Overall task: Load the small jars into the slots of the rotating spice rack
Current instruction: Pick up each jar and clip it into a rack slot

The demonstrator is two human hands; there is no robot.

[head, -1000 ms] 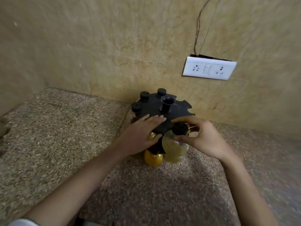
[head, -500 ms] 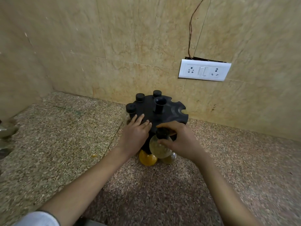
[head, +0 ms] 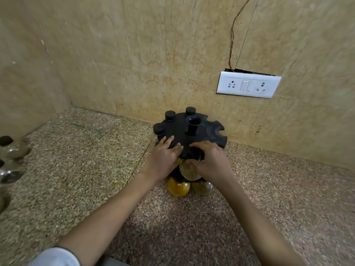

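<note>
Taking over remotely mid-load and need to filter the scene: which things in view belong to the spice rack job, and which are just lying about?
Part of the job:
- black rotating spice rack
- jar of pale seeds in the right hand
- left hand resting on the rack
- three black-capped jars already slotted
- yellow jar on the lower tier
- loose jars at far left

Just there:
- wall socket plate
- wire
- granite counter

Black rack point(head: 180, 129), speckled counter point(head: 96, 160), white switchboard point(head: 247, 85).

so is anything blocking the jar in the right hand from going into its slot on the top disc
Nothing visible blocks it. The right hand holds the jar by its neck at the near edge of the rack's top disc. The left hand rests flat on the disc just left of it. The slot itself is hidden under the fingers.
</note>
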